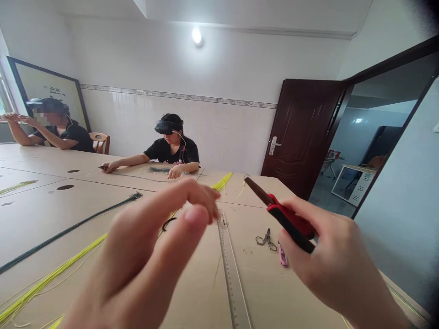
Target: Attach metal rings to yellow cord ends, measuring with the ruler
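Note:
My right hand [329,256] is wrapped round needle-nose pliers [288,219] with red and black handles. The dark jaws point up and to the left. At their tip is a small loop with a short yellow strand [243,183]. My left hand [147,256] is raised in front of the camera, slightly blurred. Its fingers are bent and the thumb is close against them; whatever may be between them cannot be made out. Below and between my hands a clear ruler [229,269] lies on the table. Small scissors [266,240] and a pink folding tool [282,255] lie beside my right hand.
On the light wooden table [192,292], bundles of yellow strands [58,274] and dark green strands [75,228] lie at left. Another yellow bundle [222,181] is farther back. Two people in headsets sit across the table. A brown door [302,128] stands open at right.

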Tool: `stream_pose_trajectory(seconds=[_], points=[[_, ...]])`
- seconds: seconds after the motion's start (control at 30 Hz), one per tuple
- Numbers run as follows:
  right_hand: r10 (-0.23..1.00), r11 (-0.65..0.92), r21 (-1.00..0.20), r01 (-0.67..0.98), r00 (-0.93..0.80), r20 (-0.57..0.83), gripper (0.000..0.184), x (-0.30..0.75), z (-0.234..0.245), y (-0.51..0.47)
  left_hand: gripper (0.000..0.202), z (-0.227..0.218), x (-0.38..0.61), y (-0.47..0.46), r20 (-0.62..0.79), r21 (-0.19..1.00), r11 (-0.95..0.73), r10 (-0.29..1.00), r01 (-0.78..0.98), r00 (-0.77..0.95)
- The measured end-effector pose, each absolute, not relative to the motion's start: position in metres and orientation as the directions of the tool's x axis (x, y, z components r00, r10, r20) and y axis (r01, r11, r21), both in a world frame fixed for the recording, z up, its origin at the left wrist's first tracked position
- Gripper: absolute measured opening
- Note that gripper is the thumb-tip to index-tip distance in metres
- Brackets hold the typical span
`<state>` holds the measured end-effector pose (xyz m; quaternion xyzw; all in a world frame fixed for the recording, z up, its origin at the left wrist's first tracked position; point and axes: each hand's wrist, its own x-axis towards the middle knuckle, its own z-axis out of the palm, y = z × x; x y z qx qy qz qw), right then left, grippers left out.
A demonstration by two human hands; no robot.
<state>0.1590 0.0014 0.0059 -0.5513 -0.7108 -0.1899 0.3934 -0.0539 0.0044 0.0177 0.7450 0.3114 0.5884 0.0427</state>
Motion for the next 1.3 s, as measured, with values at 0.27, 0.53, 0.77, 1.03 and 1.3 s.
stream_pose_trajectory(seconds=[0.27,0.53,0.77,1.03,1.3], points=[[0.560,0.471,-0.063,0.880,-0.243,0.792,0.023,0.146,0.005,-0.009,0.018,0.015,-0.039,0.017,0.712,0.497,-0.690,0.671,0.525,0.209],[0.536,0.481,-0.050,0.875,-0.248,0.807,0.024,0.147,0.007,-0.013,0.014,0.018,-0.040,0.019,0.760,0.498,-0.788,0.597,0.363,0.255],[0.547,0.480,-0.067,0.875,-0.238,0.802,0.019,0.148,0.007,-0.015,0.017,0.020,-0.043,0.022,0.816,0.428,-0.835,0.521,0.345,0.249],[0.778,0.178,-0.219,0.959,-0.001,0.628,0.017,0.169,0.012,-0.006,0.012,0.016,-0.033,0.009,0.913,0.223,-0.836,0.360,0.502,0.194],[0.932,0.048,-0.062,0.997,-0.022,0.361,0.022,0.181,-0.006,0.037,0.030,0.004,-0.011,-0.014,0.780,-0.156,-0.967,0.004,0.201,0.625]])
